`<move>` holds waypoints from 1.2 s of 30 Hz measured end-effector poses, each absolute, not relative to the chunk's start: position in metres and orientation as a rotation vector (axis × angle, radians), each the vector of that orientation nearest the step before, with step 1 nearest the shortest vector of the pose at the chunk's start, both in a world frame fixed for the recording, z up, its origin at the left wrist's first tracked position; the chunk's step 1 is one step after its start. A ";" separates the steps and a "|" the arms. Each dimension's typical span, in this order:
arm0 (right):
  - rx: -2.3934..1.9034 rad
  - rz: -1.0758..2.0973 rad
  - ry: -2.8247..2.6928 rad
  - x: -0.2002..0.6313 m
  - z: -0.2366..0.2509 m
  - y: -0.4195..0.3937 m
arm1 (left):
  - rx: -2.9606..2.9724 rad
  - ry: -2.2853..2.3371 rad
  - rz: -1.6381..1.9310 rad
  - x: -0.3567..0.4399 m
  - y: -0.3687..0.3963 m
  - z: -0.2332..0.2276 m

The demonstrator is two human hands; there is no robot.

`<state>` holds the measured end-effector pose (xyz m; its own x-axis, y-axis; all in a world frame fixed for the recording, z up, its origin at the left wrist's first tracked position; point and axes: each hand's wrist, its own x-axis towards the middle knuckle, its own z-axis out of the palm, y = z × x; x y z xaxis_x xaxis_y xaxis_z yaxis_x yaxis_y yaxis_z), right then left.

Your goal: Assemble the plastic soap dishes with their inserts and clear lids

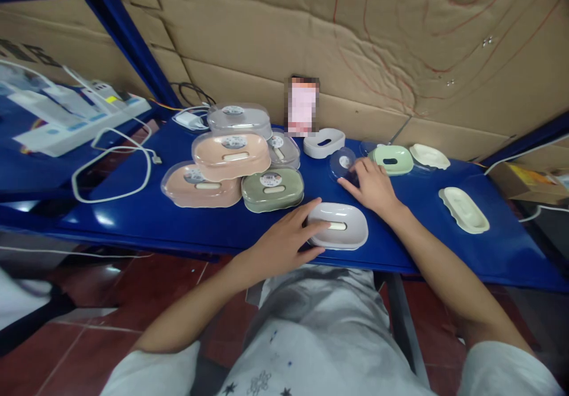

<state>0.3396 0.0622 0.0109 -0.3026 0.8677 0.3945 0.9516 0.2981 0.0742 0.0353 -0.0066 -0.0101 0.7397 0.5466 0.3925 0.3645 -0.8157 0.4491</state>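
Note:
My left hand (293, 239) grips the left end of a light grey soap dish (353, 230) near the table's front edge. Its thumb lies at the near rim, and one finger reaches in to the cream strip (338, 226) at the dish's middle. Beyond the dish, my right hand (376, 185) has its thumb and fingertips at the near right edge of a clear plastic lid (338, 162), which bears a round label. To the left of this lid stand lidded soap boxes: a dark green one (284, 199) and a stacked peach one (213, 156).
A pale grey tray with a slot (311, 147) and a phone (302, 105) stand at the back. Green (402, 162) and cream trays (464, 211) lie to the right. A power strip (44, 138) and white cable (73, 182) occupy the left. Cardboard (249, 34) walls the back.

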 end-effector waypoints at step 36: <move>-0.922 0.146 -2.415 0.331 0.009 -0.063 | 2.214 0.653 0.787 0.032 0.004 -0.006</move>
